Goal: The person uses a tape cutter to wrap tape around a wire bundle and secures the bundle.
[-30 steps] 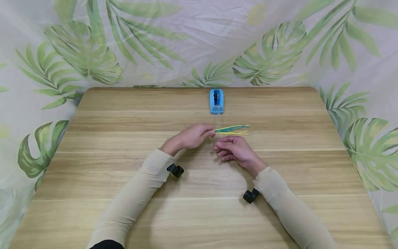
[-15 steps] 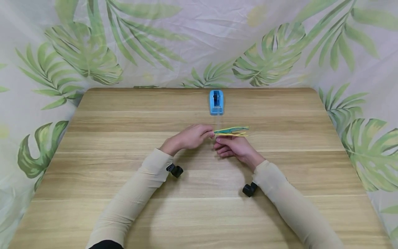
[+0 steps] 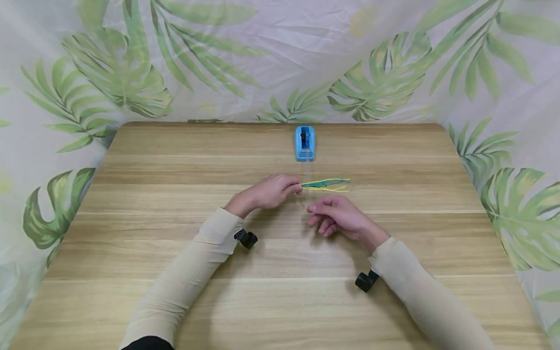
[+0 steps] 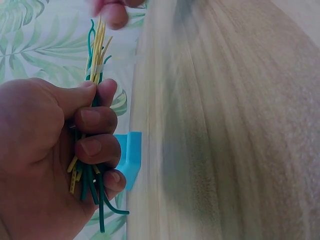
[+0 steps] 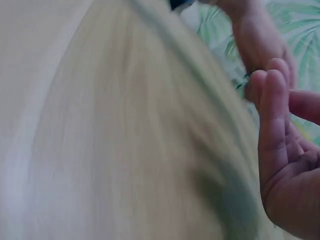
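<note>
My left hand (image 3: 275,191) grips a bundle of thin green and yellow wires (image 3: 325,184), their loose ends pointing right. In the left wrist view, the fingers curl round the wires (image 4: 99,55), with more ends sticking out below the palm. A clear band of tape (image 4: 97,70) lies round them just above the thumb. From a blue tape dispenser (image 3: 305,144), a faint clear strip runs toward the bundle. Below and right of the wires is my right hand (image 3: 339,215), its fingers loosely bent, thumb near the forefinger. No held thing shows there.
A wood-grain table (image 3: 280,301) lies under both hands, with the dispenser near its back edge. Leaf-printed cloth (image 3: 280,58) hangs behind and at the sides. Each wrist carries a small black camera (image 3: 366,280).
My right hand came up close to the wires, then drew back down and to the right. My left hand stays in place with its grip on the bundle.
</note>
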Motion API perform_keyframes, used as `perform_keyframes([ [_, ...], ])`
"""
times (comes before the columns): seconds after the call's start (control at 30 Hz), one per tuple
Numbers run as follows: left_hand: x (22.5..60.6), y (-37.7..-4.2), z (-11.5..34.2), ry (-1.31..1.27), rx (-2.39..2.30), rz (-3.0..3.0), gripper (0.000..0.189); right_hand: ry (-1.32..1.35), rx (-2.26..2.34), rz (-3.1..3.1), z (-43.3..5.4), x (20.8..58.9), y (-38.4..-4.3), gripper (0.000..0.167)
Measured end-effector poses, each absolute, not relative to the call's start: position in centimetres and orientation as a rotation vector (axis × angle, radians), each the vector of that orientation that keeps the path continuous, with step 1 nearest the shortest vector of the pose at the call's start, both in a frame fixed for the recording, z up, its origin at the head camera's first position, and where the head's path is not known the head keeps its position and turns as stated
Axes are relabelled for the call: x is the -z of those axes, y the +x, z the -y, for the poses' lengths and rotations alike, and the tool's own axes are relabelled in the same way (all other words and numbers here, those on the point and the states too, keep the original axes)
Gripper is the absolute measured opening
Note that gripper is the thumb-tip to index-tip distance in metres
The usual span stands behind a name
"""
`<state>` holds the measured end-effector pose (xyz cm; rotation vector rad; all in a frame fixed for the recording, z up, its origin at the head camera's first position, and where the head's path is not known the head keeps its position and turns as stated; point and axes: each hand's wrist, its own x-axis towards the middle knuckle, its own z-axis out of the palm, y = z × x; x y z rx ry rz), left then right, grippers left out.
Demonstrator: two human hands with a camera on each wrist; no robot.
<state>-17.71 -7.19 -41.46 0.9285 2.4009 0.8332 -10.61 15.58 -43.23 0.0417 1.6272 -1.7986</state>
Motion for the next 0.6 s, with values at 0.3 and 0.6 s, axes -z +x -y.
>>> perform_keyframes([
  [0.3, 41.8, -17.7, 7.3, 0.978, -0.843, -2.401, 0.026, 0.05, 1.997, -1.373, -14.6, 42.9, -10.6, 0.048],
  [0.6, 41.7, -17.8, 7.4, 0.986, -0.811, -2.424, 0.024, 0.067, 2.09, -1.221, -14.2, 43.4, -11.0, 0.048],
])
